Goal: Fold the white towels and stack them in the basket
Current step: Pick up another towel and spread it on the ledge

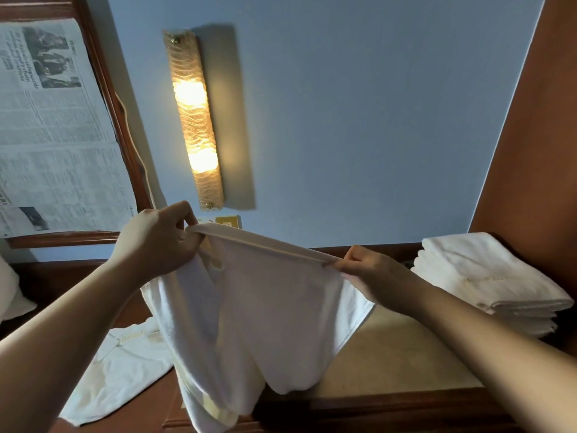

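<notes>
Pinching a white towel (256, 310) taut, left hand (156, 242) higher than right hand (371, 273).

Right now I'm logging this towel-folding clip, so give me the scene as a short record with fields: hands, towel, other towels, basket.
left hand: left hand pinches one end of the towel's top edge
right hand: right hand pinches the other end
towel: towel held up, hanging unfolded over the table
folded: stack at the table's right
unfolded: loose towel lying at left
basket: none in view
</notes>
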